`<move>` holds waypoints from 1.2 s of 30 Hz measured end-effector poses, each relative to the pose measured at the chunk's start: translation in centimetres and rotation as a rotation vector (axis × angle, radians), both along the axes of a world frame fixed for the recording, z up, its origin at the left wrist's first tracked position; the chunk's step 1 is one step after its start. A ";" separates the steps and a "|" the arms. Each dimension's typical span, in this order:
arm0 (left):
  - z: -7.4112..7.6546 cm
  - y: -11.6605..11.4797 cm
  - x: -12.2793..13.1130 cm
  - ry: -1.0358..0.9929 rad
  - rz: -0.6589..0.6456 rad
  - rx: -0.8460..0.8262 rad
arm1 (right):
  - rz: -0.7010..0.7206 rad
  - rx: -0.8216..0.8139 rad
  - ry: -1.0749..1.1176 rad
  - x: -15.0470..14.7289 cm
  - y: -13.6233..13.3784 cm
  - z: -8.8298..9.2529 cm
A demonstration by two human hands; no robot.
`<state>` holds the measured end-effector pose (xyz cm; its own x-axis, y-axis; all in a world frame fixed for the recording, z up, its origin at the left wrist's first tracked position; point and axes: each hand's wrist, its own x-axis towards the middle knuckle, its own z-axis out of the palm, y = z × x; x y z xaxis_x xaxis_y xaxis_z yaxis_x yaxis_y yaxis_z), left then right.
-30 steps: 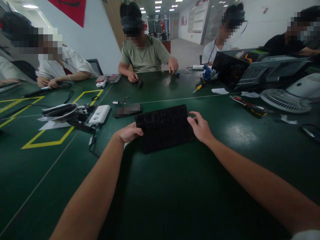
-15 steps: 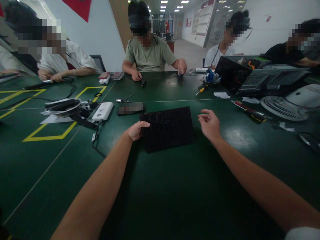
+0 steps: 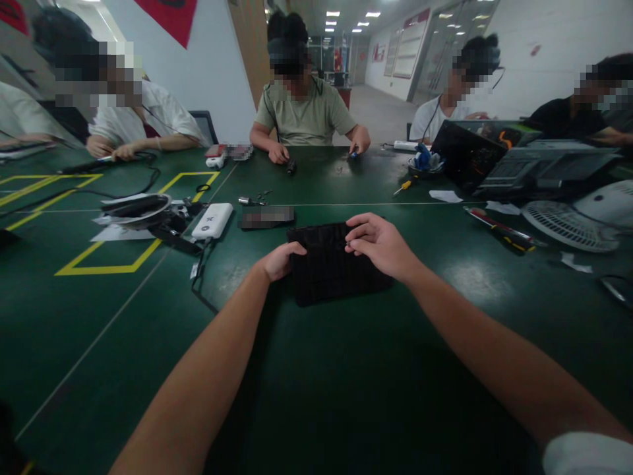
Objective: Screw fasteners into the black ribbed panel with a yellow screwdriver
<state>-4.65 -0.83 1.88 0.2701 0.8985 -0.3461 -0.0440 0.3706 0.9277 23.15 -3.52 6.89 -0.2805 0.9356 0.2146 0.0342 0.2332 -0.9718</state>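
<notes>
A flat black rectangular panel (image 3: 321, 274), its ribbed or moulded surface facing me, is tilted slightly above the green table. My left hand (image 3: 279, 261) grips its left edge, with the thumb over the front. In front of the panel's upper right part is my right hand (image 3: 380, 244), thumb and fingers brought together in a pinch. Something tiny may be at those fingertips, too small to name. Part of the panel is hidden behind this hand. Just beyond its upper left corner lies a blurred-out dark flat object (image 3: 266, 218).
A white power bank (image 3: 212, 221) with a cable and a pile of dark parts (image 3: 136, 211) lie left. Small metal pieces (image 3: 254, 198) sit behind. To the right are screwdrivers (image 3: 499, 227), a white fan (image 3: 568, 221) and a large opened grey casing (image 3: 548, 168). Several people sit around the table.
My right hand has moved left from beside the panel to in front of its upper right part, its fingers closing together. My left hand keeps its grip. The camera view has shifted slightly.
</notes>
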 end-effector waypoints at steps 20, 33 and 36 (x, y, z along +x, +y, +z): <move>0.1 -0.1 0.0 -0.004 -0.027 0.016 | -0.074 0.097 -0.181 -1.6 1.0 -1.0; -0.4 0.2 -0.3 -0.012 -0.051 0.051 | -0.140 0.261 -0.365 -1.8 0.5 -0.1; -0.4 0.2 -0.3 -0.017 -0.044 0.058 | -0.170 0.309 -0.412 -1.8 0.6 -0.3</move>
